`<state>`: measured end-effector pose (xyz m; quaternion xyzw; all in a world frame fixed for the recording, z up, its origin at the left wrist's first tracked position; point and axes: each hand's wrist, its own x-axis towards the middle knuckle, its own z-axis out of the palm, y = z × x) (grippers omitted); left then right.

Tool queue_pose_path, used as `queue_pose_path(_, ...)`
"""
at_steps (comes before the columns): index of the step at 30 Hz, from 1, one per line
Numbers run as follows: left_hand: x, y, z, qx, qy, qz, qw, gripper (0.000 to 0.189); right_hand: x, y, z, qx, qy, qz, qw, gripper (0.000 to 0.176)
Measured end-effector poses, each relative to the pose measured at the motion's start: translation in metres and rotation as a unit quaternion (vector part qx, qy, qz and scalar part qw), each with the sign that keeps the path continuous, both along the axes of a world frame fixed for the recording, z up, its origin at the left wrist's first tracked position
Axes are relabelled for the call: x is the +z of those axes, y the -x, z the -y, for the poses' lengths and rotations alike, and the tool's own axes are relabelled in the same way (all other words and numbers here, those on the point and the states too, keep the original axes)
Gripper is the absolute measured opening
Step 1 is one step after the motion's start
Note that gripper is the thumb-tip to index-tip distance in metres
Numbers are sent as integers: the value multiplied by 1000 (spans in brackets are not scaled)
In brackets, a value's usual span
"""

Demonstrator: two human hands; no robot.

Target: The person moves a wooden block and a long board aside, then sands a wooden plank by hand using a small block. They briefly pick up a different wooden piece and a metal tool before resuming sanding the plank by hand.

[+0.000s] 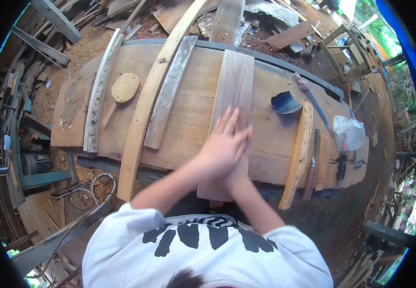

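A smooth brown wooden plank [236, 79] lies lengthwise across the workbench, its near end toward my body. Over its middle, my left hand [220, 149] crosses in front of my right hand [239, 168], and the two meet palm to palm. The fingers of my left hand are stretched out and slightly apart, pointing toward the far end. Most of my right hand's fingers are hidden behind the left. No tool shows in either hand.
Left of the plank lie a long wooden strip [143, 113], a grey board [172, 96] and a round wooden paddle [125, 88]. To the right are a dark curved piece [286, 102], a rough-edged strip [298, 153], a chisel-like tool [311, 173] and a plastic bag [349, 132].
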<state>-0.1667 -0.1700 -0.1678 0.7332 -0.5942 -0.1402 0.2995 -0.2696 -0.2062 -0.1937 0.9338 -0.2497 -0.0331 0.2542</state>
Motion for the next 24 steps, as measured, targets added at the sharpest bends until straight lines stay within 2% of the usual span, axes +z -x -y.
queue_pose_path(1, -2, -23, 32, 7, -8, 0, 1000, 45, -4, -35, 34, -35, -306, 77, 948, 74)
queue_pose_path(2, -11, -48, 67, 10, -15, 47, 999, 48, -11, -34, 35, -35, -307, 76, 948, 74)
queue_pose_path(3, -31, -74, 107, 31, 57, 25, 998, 53, -13, -88, 95, 15, -246, 128, 961, 72)
queue_pose_path(4, -27, -98, 136, 31, 39, 48, 998, 58, -14, -140, 155, 64, -182, 179, 965, 70)
queue_pose_path(5, -17, -118, 161, 27, 7, 57, 998, 56, -22, -137, 158, 112, -116, 228, 960, 69)
queue_pose_path(6, -8, -136, 183, 24, -26, 66, 997, 54, -18, -157, 178, 55, -304, 301, 902, 66)
queue_pose_path(7, -14, -156, 203, 1, -25, 72, 997, 51, -4, -170, 189, -4, -282, 207, 937, 62)
queue_pose_path(8, -27, -171, 218, -20, -25, 79, 996, 48, 19, -173, 185, -19, -249, 146, 957, 63)
queue_pose_path(9, -44, -180, 227, -23, 12, 42, 999, 44, 8, -176, 189, -7, -234, 160, 959, 67)
queue_pose_path(11, -24, -158, 197, -21, 14, 56, 998, 44, -4, -169, 183, 4, -222, 176, 959, 71)
queue_pose_path(15, -13, -82, 103, -29, -16, 62, 998, 43, 1, -88, 100, 27, -209, 109, 971, 82)
queue_pose_path(16, -24, -55, 75, 17, 38, -43, 998, 44, 13, -60, 69, 28, -277, 153, 948, 71)
queue_pose_path(17, -19, -28, 44, 26, 23, -38, 999, 46, 10, -34, 43, 50, -269, 140, 952, 74)
queue_pose_path(18, -12, -2, 13, 34, -1, -22, 999, 50, 13, -11, 18, 65, -313, 182, 930, 75)
queue_pose_path(19, -1, 22, -16, 38, -22, 14, 999, 54, 18, 14, -17, -54, -565, 263, 780, 73)
queue_pose_path(20, 8, 44, -41, 45, -50, 36, 997, 57, 22, 30, -42, -167, -757, 317, 546, 71)
queue_pose_path(21, 12, 63, -60, 50, -67, 34, 996, 60, 20, 37, -48, -168, -758, 316, 546, 71)
queue_pose_path(24, 16, 74, -72, 36, -85, 25, 995, 64, 9, 46, -56, -72, -591, 302, 745, 75)
